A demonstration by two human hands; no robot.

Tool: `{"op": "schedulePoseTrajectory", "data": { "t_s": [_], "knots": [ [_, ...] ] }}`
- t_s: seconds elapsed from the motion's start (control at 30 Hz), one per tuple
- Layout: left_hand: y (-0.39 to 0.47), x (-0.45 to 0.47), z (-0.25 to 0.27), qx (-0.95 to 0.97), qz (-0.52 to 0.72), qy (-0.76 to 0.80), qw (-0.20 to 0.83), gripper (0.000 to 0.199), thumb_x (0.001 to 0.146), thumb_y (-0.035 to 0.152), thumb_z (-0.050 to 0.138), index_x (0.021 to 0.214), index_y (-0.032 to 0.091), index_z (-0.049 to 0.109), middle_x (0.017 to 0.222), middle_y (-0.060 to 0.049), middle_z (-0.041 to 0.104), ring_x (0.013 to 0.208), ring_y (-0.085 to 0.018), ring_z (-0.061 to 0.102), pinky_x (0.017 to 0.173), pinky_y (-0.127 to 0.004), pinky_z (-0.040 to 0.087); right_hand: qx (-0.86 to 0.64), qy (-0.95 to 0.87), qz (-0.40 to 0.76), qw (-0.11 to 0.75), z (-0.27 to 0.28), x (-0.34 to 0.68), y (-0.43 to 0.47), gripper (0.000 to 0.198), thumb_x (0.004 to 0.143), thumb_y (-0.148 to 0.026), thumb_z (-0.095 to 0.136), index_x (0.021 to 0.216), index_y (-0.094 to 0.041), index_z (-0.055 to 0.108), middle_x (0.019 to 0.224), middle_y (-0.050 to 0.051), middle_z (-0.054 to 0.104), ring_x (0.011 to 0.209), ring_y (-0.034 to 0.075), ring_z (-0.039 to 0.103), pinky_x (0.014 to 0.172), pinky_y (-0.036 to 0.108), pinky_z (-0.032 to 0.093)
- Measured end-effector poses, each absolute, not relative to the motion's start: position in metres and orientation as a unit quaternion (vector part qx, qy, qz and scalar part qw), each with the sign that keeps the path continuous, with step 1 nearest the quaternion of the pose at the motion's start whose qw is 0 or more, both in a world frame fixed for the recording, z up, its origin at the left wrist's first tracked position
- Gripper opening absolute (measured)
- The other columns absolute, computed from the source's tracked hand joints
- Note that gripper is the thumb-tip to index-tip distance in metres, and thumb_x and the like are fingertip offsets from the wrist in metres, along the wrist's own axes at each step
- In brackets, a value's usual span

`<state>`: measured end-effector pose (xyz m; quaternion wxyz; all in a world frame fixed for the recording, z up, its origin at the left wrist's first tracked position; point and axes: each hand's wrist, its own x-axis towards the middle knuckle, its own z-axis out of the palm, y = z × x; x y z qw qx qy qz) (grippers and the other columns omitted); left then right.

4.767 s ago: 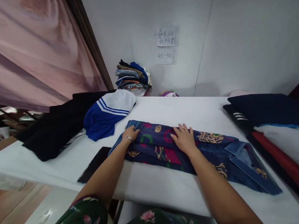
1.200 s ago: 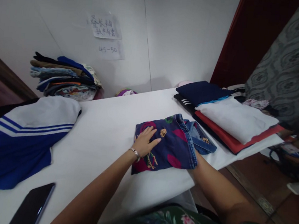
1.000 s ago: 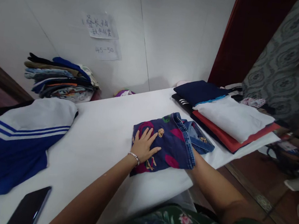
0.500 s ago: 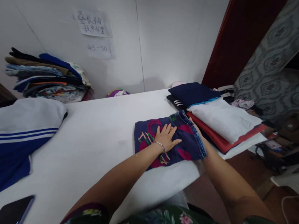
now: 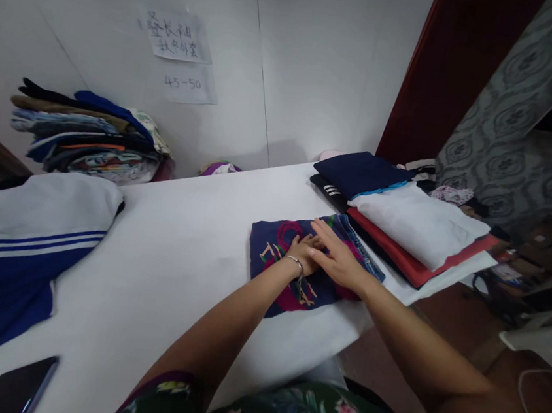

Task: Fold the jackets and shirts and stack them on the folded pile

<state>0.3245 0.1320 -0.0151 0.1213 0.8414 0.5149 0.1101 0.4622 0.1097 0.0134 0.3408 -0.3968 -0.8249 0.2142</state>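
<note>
A folded dark blue garment [image 5: 273,232] with magenta and green patterns lies flat on the white table [image 5: 171,268]. My left hand [image 5: 306,254], with a silver bracelet at the wrist, rests palm down on its middle, fingers spread. Over the garment's right half is my right hand [image 5: 338,256], its fingers stretched out and partly covering the left hand's fingertips. Neither hand grips the cloth. Just to the right of the garment stands a stack of folded clothes with a white piece [image 5: 417,218], a navy piece [image 5: 363,173] and a red piece [image 5: 468,256].
A blue and white striped garment [image 5: 30,240] lies at the left. Behind it rises a pile of folded clothes [image 5: 90,138]. A phone [image 5: 17,386] lies at the near left edge. Handwritten paper signs [image 5: 180,39] hang on the wall. A white plastic stool [image 5: 538,336] stands at the right.
My right hand has come from beneath the garment's right edge to its top, beside my left hand. That edge now lies lower. The left hand has stayed in place.
</note>
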Motion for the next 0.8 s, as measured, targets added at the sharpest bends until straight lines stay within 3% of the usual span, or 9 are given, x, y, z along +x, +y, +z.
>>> {"op": "schedulePoseTrajectory", "data": {
  "t_s": [0.1, 0.2, 0.37, 0.5, 0.6, 0.8],
  "knots": [
    [0.13, 0.294, 0.002, 0.833, 0.089, 0.541, 0.075, 0.044, 0.09, 0.034, 0.042, 0.133, 0.026, 0.052, 0.149, -0.006, 0.041, 0.14, -0.028, 0.027, 0.112, -0.059, 0.015, -0.427, -0.84, 0.16, 0.294, 0.002, 0.443, 0.119, 0.067, 0.092, -0.056, 0.038, 0.148, -0.02, 0.031, 0.155, 0.01, 0.025, 0.145, 0.024, 0.017, 0.116, 0.047, 0.02],
    [0.126, 0.261, 0.002, 0.786, 0.087, 0.612, 0.032, 0.052, 0.092, 0.046, 0.036, 0.136, 0.022, 0.048, 0.151, -0.009, 0.035, 0.142, -0.029, 0.024, 0.112, -0.06, 0.014, -0.481, -0.847, 0.094, 0.205, -0.014, 0.446, 0.142, 0.069, 0.092, -0.06, 0.034, 0.146, -0.017, 0.035, 0.154, 0.013, 0.026, 0.145, 0.027, 0.014, 0.116, 0.052, 0.014],
    [0.123, 0.238, -0.03, 0.731, 0.076, 0.673, 0.083, 0.065, 0.091, 0.06, 0.029, 0.144, 0.023, 0.037, 0.152, -0.007, 0.033, 0.141, -0.028, 0.025, 0.113, -0.059, 0.016, -0.584, -0.801, 0.11, 0.075, -0.041, 0.478, 0.173, 0.071, 0.092, -0.063, 0.026, 0.146, -0.018, 0.035, 0.155, 0.009, 0.025, 0.144, 0.025, 0.017, 0.116, 0.05, 0.014],
    [0.125, 0.234, -0.044, 0.717, 0.135, 0.676, 0.103, 0.06, 0.091, 0.059, 0.033, 0.139, 0.025, 0.045, 0.15, -0.006, 0.038, 0.141, -0.026, 0.027, 0.115, -0.054, 0.015, -0.608, -0.782, 0.118, 0.078, -0.052, 0.492, 0.179, 0.072, 0.091, -0.064, 0.026, 0.148, -0.019, 0.03, 0.156, 0.006, 0.023, 0.145, 0.024, 0.014, 0.116, 0.049, 0.012],
    [0.124, 0.225, -0.049, 0.657, 0.213, 0.714, 0.116, 0.058, 0.089, 0.055, 0.041, 0.133, 0.018, 0.051, 0.151, -0.011, 0.036, 0.141, -0.028, 0.026, 0.115, -0.046, 0.02, -0.606, -0.78, 0.126, 0.09, -0.055, 0.492, 0.179, 0.071, 0.091, -0.064, 0.027, 0.147, -0.021, 0.031, 0.156, 0.006, 0.023, 0.145, 0.024, 0.014, 0.116, 0.049, 0.011],
    [0.115, 0.208, -0.046, 0.492, 0.358, 0.764, 0.214, 0.073, 0.08, 0.049, 0.06, 0.139, 0.012, 0.04, 0.138, -0.018, 0.051, 0.128, -0.028, 0.048, 0.107, -0.039, 0.038, -0.606, -0.777, 0.138, 0.101, -0.057, 0.492, 0.182, 0.071, 0.09, -0.064, 0.029, 0.147, -0.021, 0.031, 0.157, 0.005, 0.022, 0.145, 0.024, 0.012, 0.116, 0.049, 0.01]
  ]
}}
